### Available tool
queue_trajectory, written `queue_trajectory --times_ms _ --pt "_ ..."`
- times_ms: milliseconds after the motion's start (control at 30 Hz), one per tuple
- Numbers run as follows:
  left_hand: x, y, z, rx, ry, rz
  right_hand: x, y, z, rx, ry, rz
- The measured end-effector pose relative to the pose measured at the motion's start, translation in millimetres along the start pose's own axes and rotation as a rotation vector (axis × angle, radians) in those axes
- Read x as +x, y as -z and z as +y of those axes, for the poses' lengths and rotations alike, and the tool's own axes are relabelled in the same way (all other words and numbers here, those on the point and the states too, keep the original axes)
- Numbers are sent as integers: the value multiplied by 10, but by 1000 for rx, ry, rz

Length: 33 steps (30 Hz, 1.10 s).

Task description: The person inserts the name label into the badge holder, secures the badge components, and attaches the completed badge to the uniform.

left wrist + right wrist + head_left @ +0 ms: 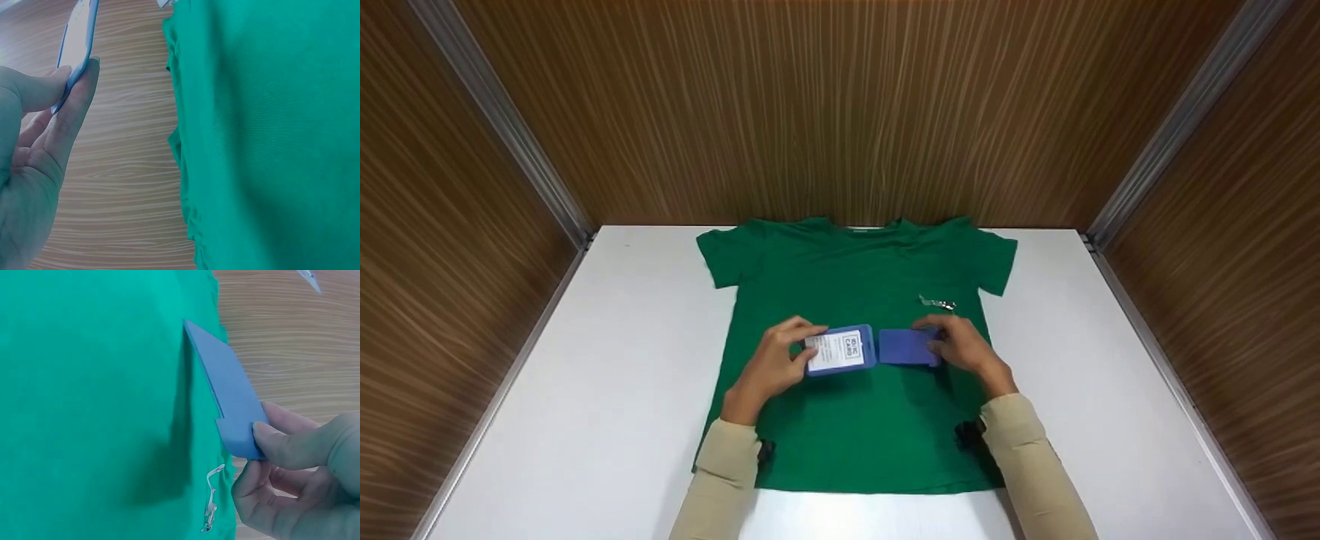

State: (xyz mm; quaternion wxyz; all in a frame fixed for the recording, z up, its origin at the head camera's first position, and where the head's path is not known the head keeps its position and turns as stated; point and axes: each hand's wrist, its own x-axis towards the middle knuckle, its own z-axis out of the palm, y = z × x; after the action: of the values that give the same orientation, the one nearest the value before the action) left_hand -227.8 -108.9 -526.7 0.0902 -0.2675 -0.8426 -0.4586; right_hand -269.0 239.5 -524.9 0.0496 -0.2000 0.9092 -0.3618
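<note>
In the head view my left hand [774,361] pinches the left end of a blue ID card holder [868,346] with a white printed card [834,351] in it. The left wrist view shows the holder edge-on between thumb and fingers of that hand [42,129]. A flat blue cover piece [901,346], notched near one end, is pinched at its right end by my right hand [960,345]. A narrow gap parts the cover from the holder. Both are held above a green T-shirt [840,435]. Just beyond my right hand a small silvery clip [937,303] lies on the shirt.
The T-shirt is spread on a white table [547,360], its collar at the far edge. Brown wood-grain panels [840,112] wall the table at the back and both sides, with metal strips [510,112] at the corners.
</note>
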Motion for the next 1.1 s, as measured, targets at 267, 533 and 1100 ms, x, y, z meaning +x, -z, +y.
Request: queue_trajectory --times_ms 267,533,1100 --pt "-13 -11 -14 -7 -2 -2 -28 0 -60 14 33 23" --pt "-15 -14 -18 -22 -1 -8 -72 28 -88 53 65 52" --pt "-8 -5 9 29 -16 2 -125 80 -205 69 83 78"
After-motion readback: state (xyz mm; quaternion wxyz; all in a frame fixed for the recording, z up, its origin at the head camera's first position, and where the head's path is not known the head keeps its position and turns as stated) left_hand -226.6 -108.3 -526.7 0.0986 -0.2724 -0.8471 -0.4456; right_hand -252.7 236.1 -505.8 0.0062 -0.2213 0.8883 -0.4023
